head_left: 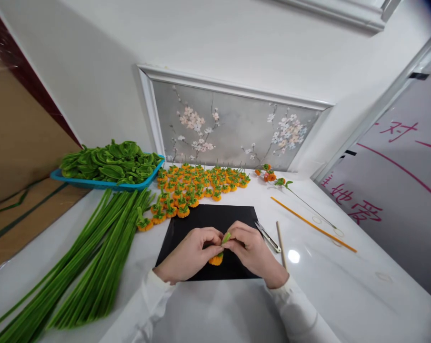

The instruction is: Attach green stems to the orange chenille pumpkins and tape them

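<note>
Over the black mat (175, 228), both my hands meet with fingertips pinched together. An orange fuzzy flower (215, 260) with a green top hangs just below the fingers of my left hand (194, 250), which is closed on it. My right hand (249, 245) is closed around a short green fuzzy strip (226, 237) whose end pokes up between the fingers. The spot where strip and flower meet is hidden by my fingertips. Just right of the mat lie small thread snips (268, 237) and a thin wooden stick (281, 245).
Many similar orange flowers (208, 183) stand behind the mat. At the left, a blue tray (94, 182) holds green fuzzy leaves (111, 162), with long green pipe cleaners (104, 257) in front. An orange stick (313, 224) and a finished-looking stemmed flower (280, 182) lie at the right.
</note>
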Motion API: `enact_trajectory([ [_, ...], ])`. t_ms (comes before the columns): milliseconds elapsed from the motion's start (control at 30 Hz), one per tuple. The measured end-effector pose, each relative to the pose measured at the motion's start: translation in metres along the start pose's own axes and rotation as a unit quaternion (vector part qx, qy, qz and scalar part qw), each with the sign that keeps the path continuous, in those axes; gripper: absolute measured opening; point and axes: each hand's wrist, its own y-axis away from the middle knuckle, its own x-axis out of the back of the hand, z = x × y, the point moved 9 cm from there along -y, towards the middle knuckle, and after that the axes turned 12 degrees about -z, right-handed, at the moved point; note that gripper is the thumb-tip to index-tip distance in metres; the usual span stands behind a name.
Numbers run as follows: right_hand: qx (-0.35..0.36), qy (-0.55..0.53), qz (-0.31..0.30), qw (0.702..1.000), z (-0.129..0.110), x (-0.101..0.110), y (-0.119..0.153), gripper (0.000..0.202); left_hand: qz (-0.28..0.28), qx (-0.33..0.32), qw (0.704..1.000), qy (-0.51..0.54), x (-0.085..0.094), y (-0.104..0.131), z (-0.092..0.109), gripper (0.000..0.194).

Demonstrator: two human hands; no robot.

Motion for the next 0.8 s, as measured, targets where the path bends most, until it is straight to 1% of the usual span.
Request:
enact_trajectory([
  [100, -0.013, -0.031, -0.014, 0.999, 0.001, -0.004, -0.001, 0.012, -0.051, 0.01, 0.998, 0.038, -0.005, -0.001, -0.006, 0.02],
  [200, -0.028, -0.075, -0.031, 0.996, 0.0, -0.007, -0.001, 0.016, -0.115, 0.024, 0.987, 0.106, -0.013, 0.001, -0.01, 0.015],
  [267, -0.038, -0.116, -0.028, 0.992, 0.002, -0.007, -0.001, 0.02, -0.134, 0.034, 0.98, 0.145, -0.016, 0.002, -0.013, 0.019],
  [300, -0.046, -0.141, -0.016, 0.989, 0.005, -0.005, -0.001, 0.022, -0.127, 0.042, 0.977, 0.164, -0.015, 0.003, -0.015, 0.021],
  [333, -0.056, -0.169, 0.0, 0.984, 0.009, -0.004, 0.0, 0.024, -0.11, 0.048, 0.977, 0.178, -0.013, 0.002, -0.018, 0.023],
  [400, -0.084, -0.229, 0.043, 0.969, 0.022, -0.003, 0.003, 0.026, -0.05, 0.045, 0.981, 0.184, -0.006, -0.001, -0.023, 0.022],
  [467, -0.113, -0.292, 0.088, 0.946, 0.037, -0.006, 0.006, 0.028, 0.016, 0.007, 0.99, 0.141, 0.002, -0.004, -0.023, 0.022],
  [500, -0.122, -0.328, 0.108, 0.93, 0.044, -0.01, 0.007, 0.029, 0.04, -0.017, 0.991, 0.126, 0.003, -0.005, -0.021, 0.031],
  [533, -0.132, -0.367, 0.121, 0.913, 0.051, -0.015, 0.007, 0.03, 0.057, -0.04, 0.992, 0.102, 0.004, -0.006, -0.02, 0.039],
  [567, -0.14, -0.404, 0.129, 0.895, 0.056, -0.02, 0.007, 0.03, 0.075, -0.065, 0.992, 0.074, 0.004, -0.006, -0.016, 0.044],
  [633, -0.152, -0.454, 0.138, 0.867, 0.063, -0.029, 0.007, 0.031, 0.111, -0.095, 0.989, 0.018, 0.005, -0.004, -0.01, 0.042],
  [700, -0.16, -0.463, 0.149, 0.859, 0.064, -0.032, 0.007, 0.032, 0.138, -0.118, 0.982, -0.044, 0.005, -0.001, -0.002, 0.036],
  [733, -0.163, -0.453, 0.158, 0.862, 0.064, -0.03, 0.008, 0.031, 0.149, -0.127, 0.978, -0.074, 0.004, 0.001, 0.003, 0.033],
  [800, -0.172, -0.405, 0.181, 0.88, 0.061, -0.023, 0.01, 0.03, 0.171, -0.142, 0.967, -0.126, 0.003, 0.005, 0.012, 0.029],
])
